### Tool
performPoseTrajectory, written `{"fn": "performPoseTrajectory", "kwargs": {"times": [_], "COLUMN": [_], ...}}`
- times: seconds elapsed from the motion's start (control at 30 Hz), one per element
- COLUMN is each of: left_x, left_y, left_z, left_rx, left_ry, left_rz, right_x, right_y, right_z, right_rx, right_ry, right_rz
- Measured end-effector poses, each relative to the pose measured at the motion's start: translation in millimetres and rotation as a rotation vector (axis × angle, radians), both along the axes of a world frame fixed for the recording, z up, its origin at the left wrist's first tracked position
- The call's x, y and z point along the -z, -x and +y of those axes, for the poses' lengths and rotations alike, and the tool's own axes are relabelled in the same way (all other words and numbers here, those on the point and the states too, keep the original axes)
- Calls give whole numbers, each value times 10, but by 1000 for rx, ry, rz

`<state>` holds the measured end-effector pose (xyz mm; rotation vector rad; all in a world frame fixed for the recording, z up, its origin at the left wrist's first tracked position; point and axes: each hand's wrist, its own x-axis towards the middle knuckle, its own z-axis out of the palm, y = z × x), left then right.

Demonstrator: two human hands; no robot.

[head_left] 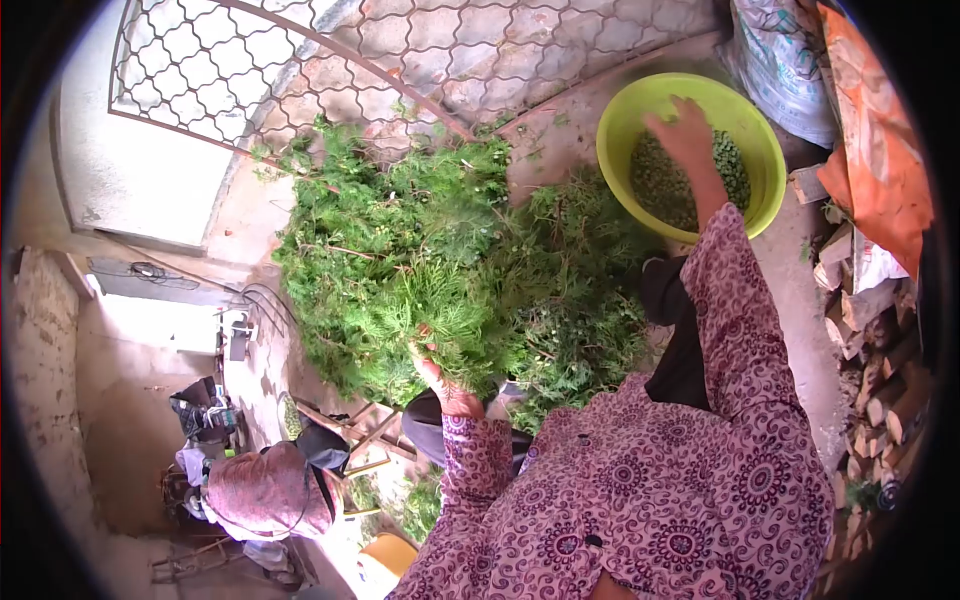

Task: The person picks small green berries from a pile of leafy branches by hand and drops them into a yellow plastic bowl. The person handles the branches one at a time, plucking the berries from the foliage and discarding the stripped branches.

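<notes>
My left hand point(447, 388) is closed around a leafy green branch point(440, 315), at the near edge of a big heap of cut branches point(390, 215). Over the yellow-green tub point(770, 190) is my right hand point(685, 138), its fingers apart and slightly blurred, with nothing visible in them. Small green pieces point(660, 180) cover the bottom of the tub. Darker branches point(580, 235) lie between the heap and the tub.
A metal lattice point(330, 75) stands behind the heap. Stacked firewood point(880, 410), an orange sack point(875, 130) and a white sack point(785, 70) line the right side. At lower left are another person point(265, 490), a wooden frame point(375, 430) and a yellow container point(388, 555).
</notes>
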<state>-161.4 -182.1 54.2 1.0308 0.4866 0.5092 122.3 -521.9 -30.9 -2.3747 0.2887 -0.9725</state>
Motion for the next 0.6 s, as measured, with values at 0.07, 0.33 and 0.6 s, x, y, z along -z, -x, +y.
{"fn": "performPoseTrajectory", "kwargs": {"times": [0.07,0.33,0.6], "left_x": [-66,-184,-46], "left_y": [-7,-268,-448], "left_z": [-137,-285,-381], "left_rx": [-24,-46,111], "left_ry": [-142,55,288], "left_rz": [-11,-64,-185], "right_x": [73,-739,-507], "right_y": [-38,782,1731], "right_z": [-210,115,1199], "right_rx": [-83,-937,-1635], "right_ry": [-229,-1078,-488], "right_rz": [144,360,343]}}
